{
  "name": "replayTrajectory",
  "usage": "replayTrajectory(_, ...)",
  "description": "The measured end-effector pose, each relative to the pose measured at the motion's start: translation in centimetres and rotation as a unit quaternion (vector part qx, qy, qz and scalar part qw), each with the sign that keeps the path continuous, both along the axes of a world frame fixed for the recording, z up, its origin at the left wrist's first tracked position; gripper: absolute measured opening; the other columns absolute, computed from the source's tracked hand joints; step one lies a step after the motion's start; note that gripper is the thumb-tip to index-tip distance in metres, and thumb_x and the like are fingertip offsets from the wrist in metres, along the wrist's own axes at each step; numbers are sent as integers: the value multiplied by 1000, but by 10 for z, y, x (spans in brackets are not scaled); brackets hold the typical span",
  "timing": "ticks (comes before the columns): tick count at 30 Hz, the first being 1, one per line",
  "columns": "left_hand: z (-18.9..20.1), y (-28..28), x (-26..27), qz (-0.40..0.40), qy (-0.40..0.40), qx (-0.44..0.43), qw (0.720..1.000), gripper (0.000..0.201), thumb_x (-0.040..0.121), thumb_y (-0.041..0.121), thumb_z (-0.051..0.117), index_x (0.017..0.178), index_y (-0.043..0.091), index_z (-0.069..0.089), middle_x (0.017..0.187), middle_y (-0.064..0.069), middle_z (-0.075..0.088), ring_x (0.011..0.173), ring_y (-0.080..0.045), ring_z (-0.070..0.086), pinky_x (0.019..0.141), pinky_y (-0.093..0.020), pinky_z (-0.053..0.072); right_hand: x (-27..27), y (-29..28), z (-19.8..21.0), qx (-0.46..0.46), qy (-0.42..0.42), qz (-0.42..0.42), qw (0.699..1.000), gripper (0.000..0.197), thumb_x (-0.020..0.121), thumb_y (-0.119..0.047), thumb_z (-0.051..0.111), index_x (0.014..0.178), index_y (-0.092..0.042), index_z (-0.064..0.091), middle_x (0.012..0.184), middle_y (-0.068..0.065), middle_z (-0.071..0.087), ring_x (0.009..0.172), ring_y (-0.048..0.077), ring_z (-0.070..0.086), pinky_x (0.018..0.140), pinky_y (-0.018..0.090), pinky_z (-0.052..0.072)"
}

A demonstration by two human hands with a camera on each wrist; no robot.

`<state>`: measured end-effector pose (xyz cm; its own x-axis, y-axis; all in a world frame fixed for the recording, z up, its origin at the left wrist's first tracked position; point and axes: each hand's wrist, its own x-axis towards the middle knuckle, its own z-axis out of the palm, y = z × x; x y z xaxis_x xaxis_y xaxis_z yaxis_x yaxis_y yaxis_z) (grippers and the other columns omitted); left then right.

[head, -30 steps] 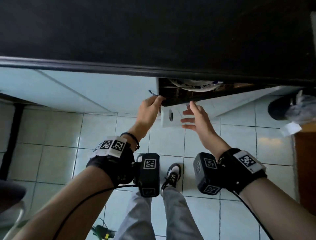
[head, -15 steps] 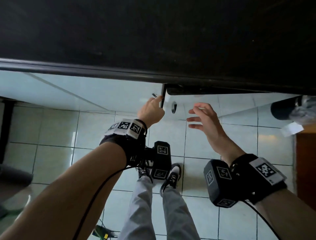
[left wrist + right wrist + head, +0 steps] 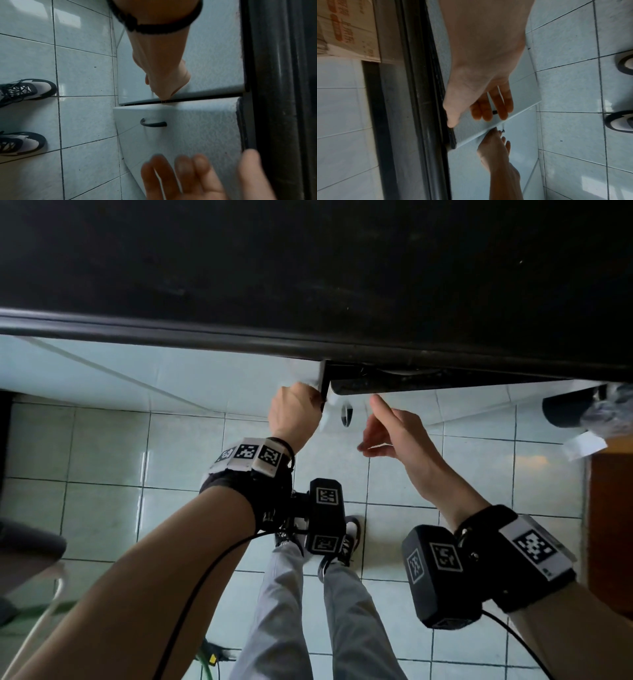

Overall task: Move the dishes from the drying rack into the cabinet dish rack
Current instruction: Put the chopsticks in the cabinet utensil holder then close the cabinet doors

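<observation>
Under the black countertop [image 3: 308, 268] are two white cabinet doors. My left hand [image 3: 295, 413] curls its fingers on the right edge of the left cabinet door [image 3: 205, 54], at the gap between the doors. The right cabinet door [image 3: 197, 129], with a black handle [image 3: 153, 124], stands slightly ajar. My right hand [image 3: 394, 436] is open in front of it, fingers straight; in the right wrist view its thumb [image 3: 452, 121] lies at the door's top edge. A dark slit [image 3: 411, 381] is all that shows of the cabinet inside; no dishes or rack can be made out.
Pale floor tiles [image 3: 102, 508] lie below, with my shoes [image 3: 349, 537] close to the cabinet. A dark round container with a plastic bag [image 3: 575, 410] stands at the right, beside a brown wooden surface [image 3: 613, 525]. A dark object [image 3: 24, 546] juts in at the left.
The right cabinet door has swung from wide open to nearly shut, hiding the plate seen inside. My left hand has curled at the left door's edge; my right hand followed the door.
</observation>
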<state>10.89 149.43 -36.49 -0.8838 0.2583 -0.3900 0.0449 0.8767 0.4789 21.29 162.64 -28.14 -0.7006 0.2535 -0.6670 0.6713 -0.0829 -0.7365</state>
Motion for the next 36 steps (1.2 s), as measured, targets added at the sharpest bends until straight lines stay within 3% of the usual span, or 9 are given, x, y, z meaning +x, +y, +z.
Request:
replayTrajectory(4,-2,-2,-1,-14,1,-36,999,27,87,15,50,101,17,74,94,-18,69,84,-41,62,60,-31,36,-4,-3,13,23,55,-2,998,38,95,-37,51,68,-10,48,62,2,52,62,20,60,71,36,58)
replayTrajectory(9,-11,-28,16,-81,35,-53,995,33,91,12,48,111,22,72,104,-13,72,92,-39,65,63,-34,42,-7,-5,0,18,21,29,999,18,95,-25,50,91,-13,62,80,2,66,73,18,64,76,37,57)
replayTrajectory(12,-10,-49,25,2,51,48,998,29,88,12,50,104,18,74,104,-8,74,89,-31,69,70,-34,53,-7,-4,-13,18,2,-27,999,15,96,-18,49,108,-17,56,105,6,65,87,20,66,81,37,57)
replayTrajectory(15,1,-55,20,117,10,161,980,29,92,19,50,118,11,60,119,-9,67,100,-22,67,81,-26,52,-12,-3,-20,2,-5,-94,996,39,96,-16,49,134,-16,41,124,5,55,107,20,62,93,37,54)
replayTrajectory(18,17,-52,13,225,-97,271,931,48,92,38,53,133,14,46,140,-8,51,120,-19,56,98,-32,49,-21,-5,-20,-48,-4,-143,988,62,97,-19,49,151,-18,19,142,5,44,121,17,53,106,36,45)
replayTrajectory(20,29,-47,12,282,-169,353,876,58,94,42,51,142,14,36,149,-8,41,129,-21,49,105,-40,46,-26,-7,-18,-74,2,-165,984,65,98,-20,48,152,-18,13,151,8,36,130,16,46,109,34,41)
replayTrajectory(22,39,-42,9,312,-212,401,835,64,97,43,47,149,11,28,153,-7,36,133,-22,46,107,-39,44,-31,-9,-17,-87,12,-178,980,66,98,-22,48,153,-17,11,156,8,29,137,17,39,111,34,39)
replayTrajectory(30,51,-30,-6,361,-250,450,778,61,99,47,39,145,8,36,153,-8,37,133,-23,47,108,-40,44,-41,-10,-18,-130,35,-230,964,56,103,-19,37,153,-13,13,157,9,27,142,20,34,114,33,35)
replayTrajectory(36,44,-33,-14,415,-287,522,688,51,100,26,42,138,-7,41,151,-17,39,127,-27,55,100,-32,49,-51,-2,-22,-192,47,-292,936,46,100,-6,36,145,0,28,141,16,46,139,23,39,113,31,34)
